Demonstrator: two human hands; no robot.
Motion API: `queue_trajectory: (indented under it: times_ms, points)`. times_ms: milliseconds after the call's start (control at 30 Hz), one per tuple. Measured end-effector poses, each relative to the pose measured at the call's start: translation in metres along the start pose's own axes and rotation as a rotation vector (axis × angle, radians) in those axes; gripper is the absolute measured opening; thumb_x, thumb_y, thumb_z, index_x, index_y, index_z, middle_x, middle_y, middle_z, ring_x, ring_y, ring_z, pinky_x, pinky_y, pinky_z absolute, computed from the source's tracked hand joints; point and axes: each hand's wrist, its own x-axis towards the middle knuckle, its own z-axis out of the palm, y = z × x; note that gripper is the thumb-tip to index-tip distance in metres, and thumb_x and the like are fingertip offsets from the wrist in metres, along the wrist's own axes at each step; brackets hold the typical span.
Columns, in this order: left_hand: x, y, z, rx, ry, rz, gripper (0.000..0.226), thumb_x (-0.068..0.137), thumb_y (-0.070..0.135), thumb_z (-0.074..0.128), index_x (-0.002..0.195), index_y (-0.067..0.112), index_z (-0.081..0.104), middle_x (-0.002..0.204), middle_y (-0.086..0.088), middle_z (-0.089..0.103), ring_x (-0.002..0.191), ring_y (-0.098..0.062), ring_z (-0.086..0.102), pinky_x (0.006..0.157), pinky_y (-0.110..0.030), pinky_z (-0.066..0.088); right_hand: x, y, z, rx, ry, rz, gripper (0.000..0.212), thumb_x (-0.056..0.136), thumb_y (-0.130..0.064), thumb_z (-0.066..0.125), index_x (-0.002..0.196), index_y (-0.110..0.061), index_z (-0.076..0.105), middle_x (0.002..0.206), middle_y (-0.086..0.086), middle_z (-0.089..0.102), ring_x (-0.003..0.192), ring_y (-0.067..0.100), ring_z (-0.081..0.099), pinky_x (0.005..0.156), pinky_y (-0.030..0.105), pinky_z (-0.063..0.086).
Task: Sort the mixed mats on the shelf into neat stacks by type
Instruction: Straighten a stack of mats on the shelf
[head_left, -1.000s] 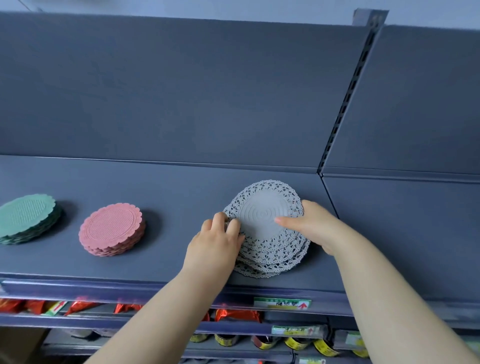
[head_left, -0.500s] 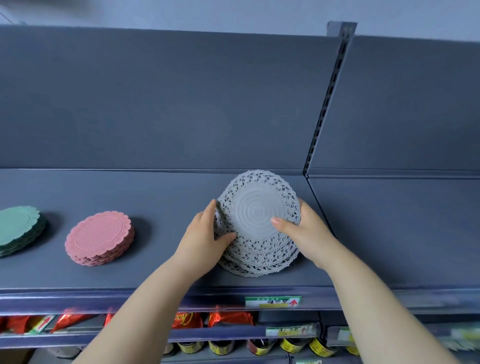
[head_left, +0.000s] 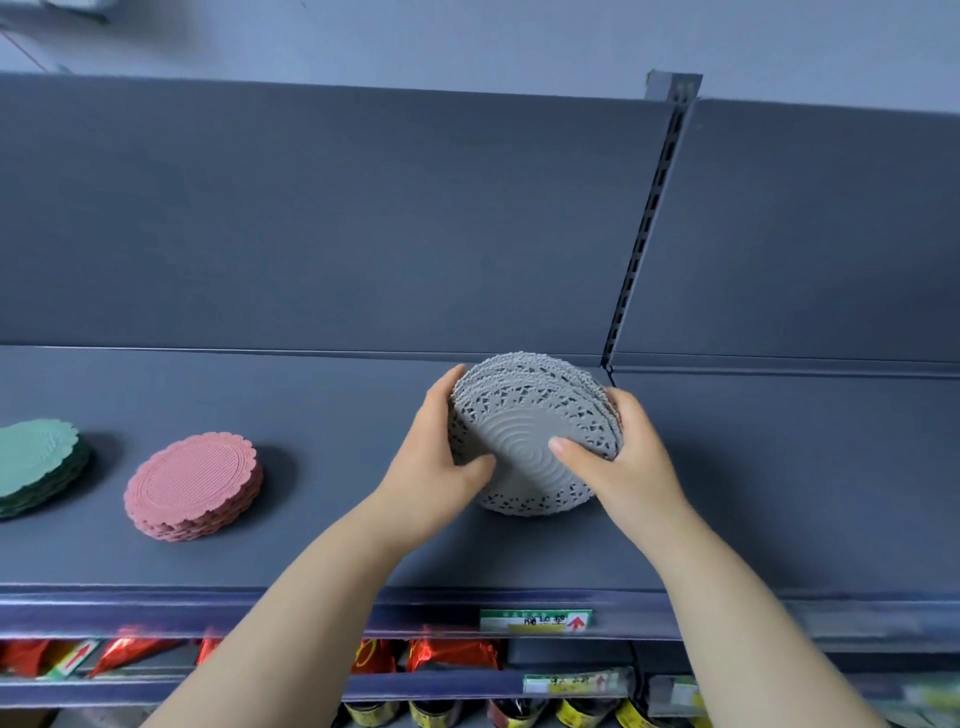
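Note:
A stack of grey lace-edged round mats (head_left: 524, 415) stands tilted on its lower edge on the dark shelf (head_left: 311, 545), its face turned toward me. My left hand (head_left: 436, 457) grips its left rim and my right hand (head_left: 618, 457) grips its right rim, thumbs pressed on the front mat. To the left lies a flat stack of pink scalloped mats (head_left: 195, 486). A stack of green scalloped mats (head_left: 36, 465) sits at the far left, partly cut off by the frame edge.
The shelf's back panel rises just behind the grey stack, with a slotted upright post (head_left: 644, 223) to its right. A price label (head_left: 535, 621) sits on the front lip. Lower shelves hold red packets (head_left: 447, 654) and jars.
Both hands closed around the grey stack and tipped it up from lying flat to standing on its edge. The pink and green stacks have not moved.

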Motion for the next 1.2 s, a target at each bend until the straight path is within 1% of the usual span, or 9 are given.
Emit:
queue_trajectory:
  times_ms: [100,233,467,600,733,867,967,1100,1200]
  points:
    - [0.001,0.0,0.0,0.006,0.032,-0.029,0.077,0.084,0.004,0.063,0.141,0.036,0.022,0.121,0.025,0.043,0.103,0.02,0.046,0.083,0.001,0.034,0.0,-0.001,0.001,-0.044,0.058,-0.053,0.049,0.075,-0.015,0.073,0.109,-0.041,0.049,0.11,-0.022,0.058,0.101,-0.01,0.054,0.082,0.007,0.043]
    - [0.004,0.001,0.004,0.08,0.03,-0.002,0.071,0.082,0.012,0.063,0.142,0.029,0.029,0.139,0.014,0.037,0.126,0.005,0.034,0.101,-0.01,0.029,0.002,-0.005,-0.001,-0.069,0.009,-0.066,0.045,0.078,-0.018,0.071,0.114,-0.034,0.051,0.11,-0.021,0.058,0.099,-0.012,0.054,0.077,0.002,0.04]
    - [0.004,-0.009,0.009,0.202,0.062,0.074,0.064,0.085,0.008,0.061,0.135,0.033,0.029,0.133,0.017,0.038,0.119,0.021,0.03,0.094,0.003,0.024,-0.001,0.008,-0.006,-0.146,-0.011,0.006,0.044,0.079,-0.017,0.07,0.104,-0.043,0.045,0.104,-0.025,0.058,0.094,-0.015,0.054,0.071,0.0,0.04]
    - [0.005,-0.016,0.011,0.215,0.084,0.065,0.064,0.086,0.008,0.061,0.138,0.025,0.028,0.135,0.012,0.037,0.125,0.008,0.033,0.101,-0.005,0.026,-0.005,0.017,-0.006,-0.184,-0.062,0.066,0.045,0.081,-0.016,0.067,0.105,-0.04,0.038,0.103,-0.028,0.052,0.093,-0.018,0.049,0.071,0.001,0.036]
    - [0.003,0.0,0.009,0.197,0.106,0.052,0.054,0.089,0.003,0.054,0.129,0.033,0.034,0.122,0.024,0.045,0.11,0.019,0.04,0.088,0.001,0.032,-0.002,0.012,-0.008,-0.236,-0.076,0.08,0.043,0.084,-0.022,0.064,0.113,-0.033,0.035,0.102,-0.028,0.048,0.092,-0.014,0.047,0.069,0.004,0.036]
    - [0.007,0.012,-0.002,0.25,0.043,-0.164,0.049,0.09,0.019,0.057,0.134,0.027,0.038,0.118,0.016,0.053,0.105,-0.005,0.05,0.081,-0.016,0.039,0.006,0.0,-0.021,-0.167,-0.148,0.146,0.041,0.085,-0.022,0.064,0.115,-0.036,0.04,0.108,-0.024,0.054,0.1,-0.008,0.052,0.075,0.014,0.041]
    - [0.007,0.008,-0.001,0.466,-0.089,-0.34,0.044,0.09,0.025,0.057,0.13,0.017,0.042,0.109,0.003,0.056,0.096,-0.017,0.054,0.071,-0.026,0.045,0.007,0.009,-0.02,-0.378,-0.265,0.265,0.043,0.084,-0.031,0.063,0.123,-0.03,0.044,0.116,-0.016,0.057,0.104,0.005,0.055,0.088,0.028,0.045]
    - [0.004,-0.01,0.009,0.774,-0.146,-0.357,0.054,0.093,0.033,0.051,0.138,0.009,0.033,0.125,-0.008,0.053,0.116,-0.027,0.045,0.09,-0.029,0.035,0.005,0.022,-0.004,-0.619,-0.25,0.308,0.064,0.088,-0.036,0.057,0.142,-0.021,0.027,0.142,0.0,0.041,0.127,0.019,0.041,0.101,0.032,0.036]
    - [0.005,-0.015,0.014,0.87,-0.125,-0.315,0.055,0.095,0.036,0.046,0.14,0.009,0.029,0.129,-0.009,0.046,0.118,-0.027,0.036,0.093,-0.027,0.027,0.008,0.024,0.002,-0.751,-0.223,0.251,0.062,0.089,-0.036,0.056,0.14,-0.014,0.028,0.142,0.006,0.035,0.13,0.022,0.033,0.101,0.03,0.031]
